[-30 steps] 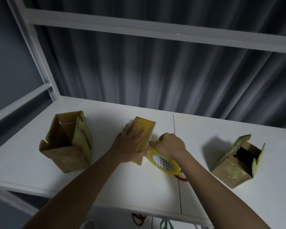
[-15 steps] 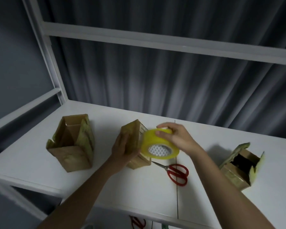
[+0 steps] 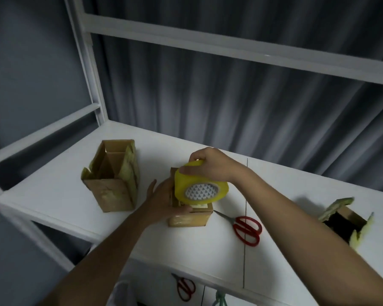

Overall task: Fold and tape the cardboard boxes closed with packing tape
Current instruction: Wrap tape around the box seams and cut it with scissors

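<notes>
Small cardboard box (image 3: pixel 189 218) stands on the white shelf (image 3: pixel 60 195) near its front edge, roughly at the middle of the view; its upper part is hidden behind the roll and the hands, so how its flaps lie cannot be told. The left hand (image 3: pixel 164 202) wraps round the box's left side, thumb lying across the near face, fingers curled against the cardboard; the right hand (image 3: pixel 212 165) grips the top of a yellow packing tape roll (image 3: pixel 199 187) from above, fingers curled over its rim, the roll held on edge just over the box with its patterned core facing the camera. Red-handled scissors (image 3: pixel 244 227) lie flat on the shelf just right of the box, blades pointing toward it. A taller open cardboard box (image 3: pixel 113 180) stands upright to the left, well apart, its flaps raised; a third open box (image 3: pixel 346 221) lies tilted at the far right, its dark inside showing. Below the shelf's front edge a second pair of red scissors (image 3: pixel 186 288) hangs or lies; which cannot be told. A grey curtain (image 3: pixel 230 102) fills the background behind the white frame (image 3: pixel 208 44).
</notes>
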`<state>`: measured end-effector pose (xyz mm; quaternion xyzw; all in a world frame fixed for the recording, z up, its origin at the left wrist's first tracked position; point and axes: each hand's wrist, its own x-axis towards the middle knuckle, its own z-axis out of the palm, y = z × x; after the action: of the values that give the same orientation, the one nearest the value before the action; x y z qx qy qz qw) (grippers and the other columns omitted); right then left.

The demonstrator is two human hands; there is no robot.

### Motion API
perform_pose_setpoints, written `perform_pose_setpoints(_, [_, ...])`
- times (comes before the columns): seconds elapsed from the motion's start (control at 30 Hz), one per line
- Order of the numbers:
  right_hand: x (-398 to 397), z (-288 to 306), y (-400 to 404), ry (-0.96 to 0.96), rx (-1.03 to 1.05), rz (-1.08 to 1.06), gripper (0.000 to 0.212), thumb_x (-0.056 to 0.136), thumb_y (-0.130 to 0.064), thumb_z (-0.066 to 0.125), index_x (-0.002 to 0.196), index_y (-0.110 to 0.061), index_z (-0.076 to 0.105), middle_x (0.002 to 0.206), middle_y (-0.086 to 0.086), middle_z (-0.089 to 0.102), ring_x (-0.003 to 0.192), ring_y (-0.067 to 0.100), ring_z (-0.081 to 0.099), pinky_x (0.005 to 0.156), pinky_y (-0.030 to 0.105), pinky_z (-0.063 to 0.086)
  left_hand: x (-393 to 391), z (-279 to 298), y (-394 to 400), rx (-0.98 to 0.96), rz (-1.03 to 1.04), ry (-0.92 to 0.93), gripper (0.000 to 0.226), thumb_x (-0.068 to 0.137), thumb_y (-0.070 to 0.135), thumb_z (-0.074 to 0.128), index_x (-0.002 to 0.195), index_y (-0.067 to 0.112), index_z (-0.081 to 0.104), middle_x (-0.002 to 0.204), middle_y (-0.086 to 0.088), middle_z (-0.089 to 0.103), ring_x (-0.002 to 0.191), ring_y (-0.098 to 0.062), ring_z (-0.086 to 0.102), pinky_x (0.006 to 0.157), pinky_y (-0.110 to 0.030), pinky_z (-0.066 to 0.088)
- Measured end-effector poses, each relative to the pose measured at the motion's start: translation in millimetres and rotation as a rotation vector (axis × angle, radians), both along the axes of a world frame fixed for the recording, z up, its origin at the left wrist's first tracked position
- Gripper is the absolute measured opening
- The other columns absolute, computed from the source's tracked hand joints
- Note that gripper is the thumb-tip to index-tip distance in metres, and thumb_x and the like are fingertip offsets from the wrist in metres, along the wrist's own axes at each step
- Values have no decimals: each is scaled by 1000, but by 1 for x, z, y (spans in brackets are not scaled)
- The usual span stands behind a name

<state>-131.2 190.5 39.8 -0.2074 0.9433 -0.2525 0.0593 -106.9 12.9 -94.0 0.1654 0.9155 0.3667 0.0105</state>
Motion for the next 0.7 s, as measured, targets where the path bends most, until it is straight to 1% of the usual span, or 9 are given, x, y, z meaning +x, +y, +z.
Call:
perform_pose_setpoints(0.07, [-3, 1, 15, 12, 88, -5, 53, 72, -68, 61, 72, -16, 63, 68, -5, 56, 69, 14, 55, 65, 33, 47, 2, -4, -6, -17, -9, -34, 102, 47, 92, 45, 134, 44, 20, 134, 25, 33, 137, -5, 25, 114, -35, -8])
perform_pose_setpoints(0.13, [-5, -7, 40, 3, 341, -75, 58, 68, -73, 61, 73, -15, 65, 71, -4, 61, 72, 18, 58, 68, 33, 48, 4, -8, -10, -2, -24, -66, 90, 55, 81, 54, 131, 48, 18, 141, 23, 31, 140, -4, 20, 113, -34, -12])
perform_pose_setpoints(0.2, [-2, -29, 61, -80, 561, -151, 66, 63, -80, 60, 88, -20, 71, 90, -3, 69, 85, 19, 62, 74, 29, 48, 1, -11, -11, -34, -53, -82, 96, 56, 84, 55, 136, 44, 21, 148, 16, 28, 141, -5, 18, 115, -36, -13])
perform_pose_setpoints(0.3, [-7, -55, 64, -171, 582, -173, 75, 60, -82, 60, 103, -22, 70, 105, -3, 68, 95, 18, 61, 78, 28, 46, -5, -12, -9, -77, -66, -90, 109, 51, 95, 42, 142, 38, 21, 151, 13, 27, 141, -9, 21, 116, -38, -8])
perform_pose_setpoints(0.37, [-15, -55, 56, -166, 647, -134, 74, 61, -81, 61, 103, -20, 68, 104, -3, 67, 94, 18, 60, 77, 29, 45, -5, 2, -8, -198, -103, -132, 103, 62, 86, 48, 146, 35, 16, 154, 10, 20, 143, -13, 15, 116, -40, -7])
perform_pose_setpoints(0.47, [-18, -54, 51, -198, 778, -122, 77, 62, -85, 56, 100, -18, 65, 100, -1, 65, 90, 19, 59, 77, 30, 44, -3, 28, 8, -510, -132, -192, 81, 85, 59, 53, 149, 35, 9, 158, 8, 0, 145, -18, -2, 115, -51, -8])
perform_pose_setpoints(0.6, [-12, -57, 57, -154, 767, -156, 83, 61, -90, 49, 109, -24, 63, 109, -5, 64, 102, 20, 58, 82, 32, 42, 9, 36, 57, -706, -5, -178, 108, 71, 83, 43, 149, 31, -9, 158, -9, -13, 142, -40, -15, 106, -67, -7])
perform_pose_setpoints(0.63, [-10, -60, 61, -151, 696, -167, 81, 61, -88, 49, 113, -28, 62, 114, -7, 62, 108, 19, 56, 84, 32, 42, 13, 31, 65, -720, 22, -166, 110, 69, 84, 44, 149, 33, -12, 157, -12, -15, 141, -43, -17, 105, -69, -3])
perform_pose_setpoints(0.7, [-6, -65, 77, -176, 455, -229, 77, 57, -86, 54, 116, -36, 61, 122, -11, 59, 114, 16, 54, 91, 31, 42, 18, 19, 71, -637, 92, -146, 106, 71, 80, 49, 148, 37, -10, 157, -12, -14, 140, -43, -19, 107, -65, 15])
